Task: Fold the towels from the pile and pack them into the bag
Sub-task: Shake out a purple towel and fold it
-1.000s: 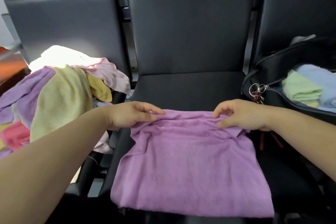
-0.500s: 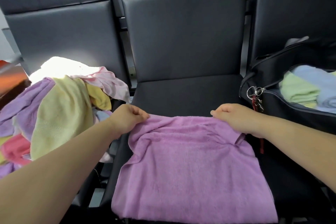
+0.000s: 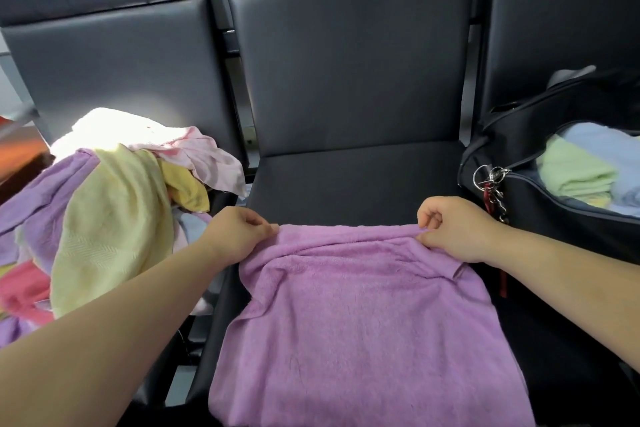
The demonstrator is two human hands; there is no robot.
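Terrycloth all over the place here. A fuzzy purple towel (image 3: 363,322) lies spread on the smooth black padded seat (image 3: 346,184). It's roughly square, with its far edge bunched into a soft ridge. The left hand (image 3: 239,236) pinches the far left corner between thumb and curled fingers. The right hand (image 3: 457,232) does the same at the far right corner, fingers tucked in and thumb on the hem. One seat over to the left sits the pile (image 3: 114,218), a rumpled heap of yellow textured weave, lilac, pink and white cloth. On the right, the black fabric bag (image 3: 519,156) gapes unzipped, with a folded green towel (image 3: 575,173) and a pale blue towel (image 3: 602,146) inside. Metal key rings (image 3: 491,177) dangle off its zipper.
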